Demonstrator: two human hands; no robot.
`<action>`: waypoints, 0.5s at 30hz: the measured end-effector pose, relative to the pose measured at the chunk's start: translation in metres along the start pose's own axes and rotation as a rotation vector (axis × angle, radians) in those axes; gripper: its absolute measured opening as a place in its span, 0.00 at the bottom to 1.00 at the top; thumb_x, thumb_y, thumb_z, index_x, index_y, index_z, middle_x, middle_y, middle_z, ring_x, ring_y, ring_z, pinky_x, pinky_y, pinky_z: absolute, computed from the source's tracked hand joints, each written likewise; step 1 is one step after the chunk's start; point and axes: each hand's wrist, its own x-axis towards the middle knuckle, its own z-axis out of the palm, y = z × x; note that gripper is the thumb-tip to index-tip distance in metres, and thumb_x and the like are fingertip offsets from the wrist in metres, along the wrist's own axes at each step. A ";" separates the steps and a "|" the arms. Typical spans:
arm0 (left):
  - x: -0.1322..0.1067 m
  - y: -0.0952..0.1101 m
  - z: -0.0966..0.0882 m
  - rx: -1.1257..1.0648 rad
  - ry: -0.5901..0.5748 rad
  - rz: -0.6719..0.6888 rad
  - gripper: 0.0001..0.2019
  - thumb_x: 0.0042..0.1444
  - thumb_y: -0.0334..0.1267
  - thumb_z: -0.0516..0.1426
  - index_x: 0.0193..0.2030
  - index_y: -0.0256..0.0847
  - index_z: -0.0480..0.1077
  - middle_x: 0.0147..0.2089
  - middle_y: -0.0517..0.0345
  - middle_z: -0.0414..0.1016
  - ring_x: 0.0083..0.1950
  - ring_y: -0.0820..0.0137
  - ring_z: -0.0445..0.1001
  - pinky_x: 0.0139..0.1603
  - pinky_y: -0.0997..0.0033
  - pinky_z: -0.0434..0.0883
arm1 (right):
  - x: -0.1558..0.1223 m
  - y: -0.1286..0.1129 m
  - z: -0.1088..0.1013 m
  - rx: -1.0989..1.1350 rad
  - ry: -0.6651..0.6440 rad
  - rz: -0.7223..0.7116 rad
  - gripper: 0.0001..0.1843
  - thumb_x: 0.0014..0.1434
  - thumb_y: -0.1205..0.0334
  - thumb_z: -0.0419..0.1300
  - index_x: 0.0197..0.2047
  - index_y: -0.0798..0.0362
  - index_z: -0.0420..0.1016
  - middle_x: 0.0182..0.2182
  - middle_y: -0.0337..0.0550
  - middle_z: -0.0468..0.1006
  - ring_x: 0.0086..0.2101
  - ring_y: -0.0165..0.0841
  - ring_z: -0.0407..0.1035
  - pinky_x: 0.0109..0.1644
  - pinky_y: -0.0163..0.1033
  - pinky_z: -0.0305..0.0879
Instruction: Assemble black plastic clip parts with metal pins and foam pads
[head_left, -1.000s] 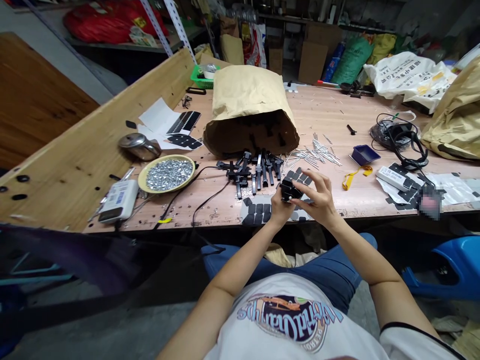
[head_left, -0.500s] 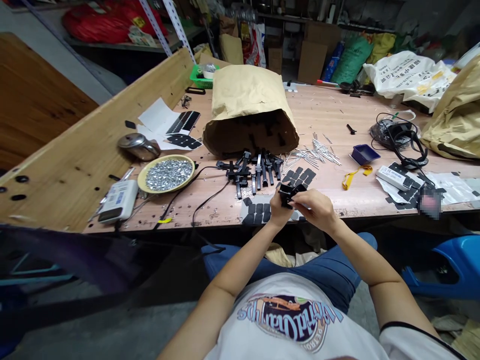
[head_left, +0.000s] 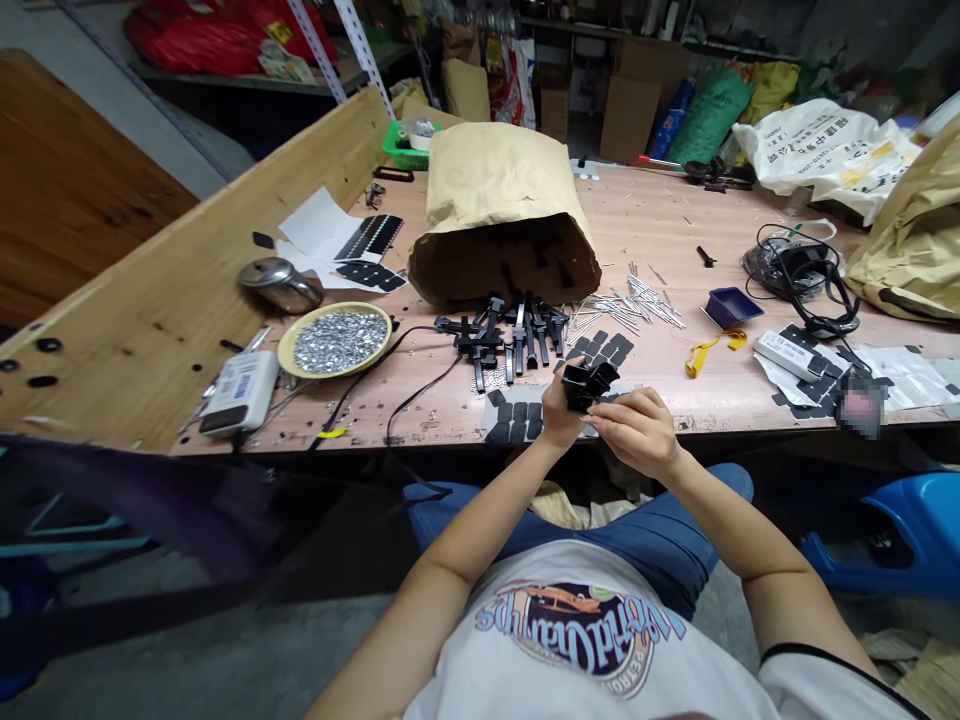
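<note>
My left hand point(head_left: 560, 418) is closed around a small black plastic part point(head_left: 587, 382) held just above the table's front edge. My right hand point(head_left: 637, 430) is beside it, fingers curled and pinched at the lower side of the same part. Right below the hands lies a white sheet with black adhesive pads point(head_left: 514, 418). Behind them a pile of black plastic parts point(head_left: 510, 335) spills from a brown paper sack point(head_left: 501, 215) lying on its side. A scatter of thin metal pins point(head_left: 630, 300) lies to the right of the pile.
A yellow dish of small silver pieces point(head_left: 335, 340) sits at the left, with a white device point(head_left: 234, 390) and black cable point(head_left: 405, 385) near it. A small blue tray point(head_left: 729, 305), black cords point(head_left: 806, 275) and more pad sheets point(head_left: 817, 385) lie at the right. Bags line the table's back.
My right hand has come down from over the top of the black part to its lower right side, and its spread fingers have curled in. The left hand kept its grip.
</note>
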 end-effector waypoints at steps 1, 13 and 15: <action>0.000 0.000 0.000 0.004 -0.006 -0.004 0.11 0.39 0.30 0.59 0.32 0.43 0.66 0.38 0.53 0.75 0.41 0.62 0.75 0.45 0.63 0.72 | 0.001 0.000 0.000 -0.015 0.017 -0.003 0.11 0.62 0.66 0.53 0.37 0.47 0.76 0.33 0.39 0.81 0.32 0.29 0.70 0.34 0.39 0.62; 0.000 0.002 0.001 0.020 -0.019 -0.032 0.17 0.39 0.33 0.60 0.40 0.47 0.70 0.38 0.54 0.77 0.42 0.62 0.76 0.46 0.64 0.73 | -0.005 -0.002 0.005 -0.010 0.034 0.010 0.10 0.62 0.67 0.54 0.38 0.47 0.76 0.35 0.39 0.80 0.32 0.28 0.68 0.36 0.39 0.61; 0.001 0.002 0.001 0.022 -0.020 -0.028 0.17 0.39 0.33 0.60 0.40 0.46 0.71 0.38 0.54 0.77 0.41 0.63 0.76 0.46 0.64 0.73 | -0.006 -0.002 0.006 -0.009 0.028 0.021 0.09 0.61 0.67 0.54 0.38 0.47 0.75 0.35 0.39 0.81 0.32 0.28 0.69 0.35 0.39 0.61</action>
